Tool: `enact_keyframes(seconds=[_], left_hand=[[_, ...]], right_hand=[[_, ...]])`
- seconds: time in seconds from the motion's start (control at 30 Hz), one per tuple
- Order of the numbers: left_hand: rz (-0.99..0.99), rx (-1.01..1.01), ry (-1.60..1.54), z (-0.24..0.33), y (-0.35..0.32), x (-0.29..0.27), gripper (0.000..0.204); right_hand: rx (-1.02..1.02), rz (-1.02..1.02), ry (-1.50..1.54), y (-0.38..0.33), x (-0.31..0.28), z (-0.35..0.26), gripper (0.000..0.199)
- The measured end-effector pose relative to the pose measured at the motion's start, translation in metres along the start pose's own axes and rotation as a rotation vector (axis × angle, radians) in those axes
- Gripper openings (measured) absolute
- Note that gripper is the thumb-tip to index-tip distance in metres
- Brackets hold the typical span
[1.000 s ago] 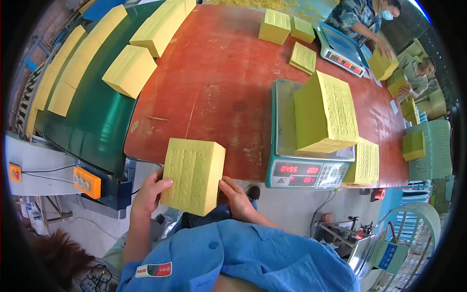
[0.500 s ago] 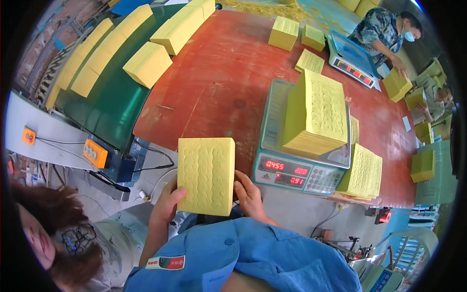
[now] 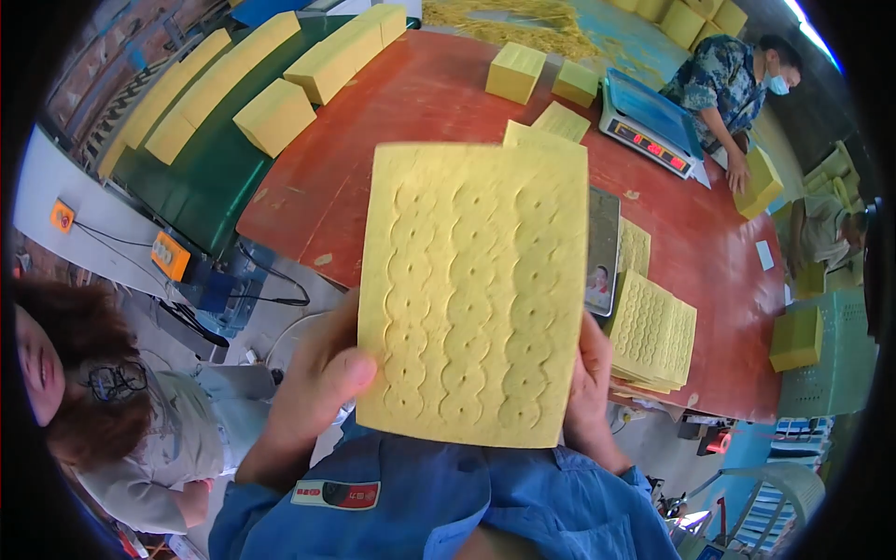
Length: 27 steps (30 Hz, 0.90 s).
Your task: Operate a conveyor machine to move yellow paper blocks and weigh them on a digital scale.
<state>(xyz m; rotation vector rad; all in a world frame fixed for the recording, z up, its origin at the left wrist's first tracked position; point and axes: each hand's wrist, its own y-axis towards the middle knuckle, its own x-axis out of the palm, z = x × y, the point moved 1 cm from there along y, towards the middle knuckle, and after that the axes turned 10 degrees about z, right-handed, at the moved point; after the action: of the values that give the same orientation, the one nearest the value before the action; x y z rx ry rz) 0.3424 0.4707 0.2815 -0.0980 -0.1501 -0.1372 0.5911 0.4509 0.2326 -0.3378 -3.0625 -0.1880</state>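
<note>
A stack of yellow paper (image 3: 474, 299), its top sheet embossed with rows of scalloped rings, is held up close in front of me. My left hand (image 3: 322, 387) grips its left edge, thumb over the top face. On the opposite side my right hand (image 3: 588, 387) is closed round the edge, its fingers partly hidden behind the stack. Beyond it, a digital scale (image 3: 603, 245) shows only its right side; the display is covered. The top corner of a yellow paper block (image 3: 537, 137) peeks out above the held stack. More embossed stacks (image 3: 651, 336) lean beside the scale.
Yellow blocks (image 3: 273, 117) stand on a green conveyor (image 3: 219, 210) and on the red table (image 3: 327, 191). A second scale (image 3: 653, 126) sits at the far right, where a masked co-worker (image 3: 719, 89) touches a block (image 3: 761, 182). Another person (image 3: 154, 448) is at lower left.
Both hands have raised the paper stack toward me and slightly right, so it now covers most of the scale and its block. The co-worker's hand stays at the far block.
</note>
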Motion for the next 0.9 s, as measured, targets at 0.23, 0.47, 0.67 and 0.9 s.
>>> enact_keyframes(seconds=[0.23,0.47,0.67,0.9], left_hand=[[-0.158,0.154,0.099,0.029,0.098,0.041,0.066],[-0.234,0.081,0.137,0.018,0.177,0.071,0.077],[-0.239,0.065,0.207,0.006,0.195,0.070,0.086],[-0.375,0.015,0.293,-0.002,0.203,0.065,0.079]], right_hand=[[-0.291,0.164,-0.232,0.068,-0.022,-0.027,0.049],[-0.006,0.363,-0.053,0.125,-0.035,-0.008,0.046],[0.031,0.397,-0.045,0.133,-0.032,0.008,0.044],[0.055,0.419,-0.065,0.128,-0.042,0.024,0.047]])
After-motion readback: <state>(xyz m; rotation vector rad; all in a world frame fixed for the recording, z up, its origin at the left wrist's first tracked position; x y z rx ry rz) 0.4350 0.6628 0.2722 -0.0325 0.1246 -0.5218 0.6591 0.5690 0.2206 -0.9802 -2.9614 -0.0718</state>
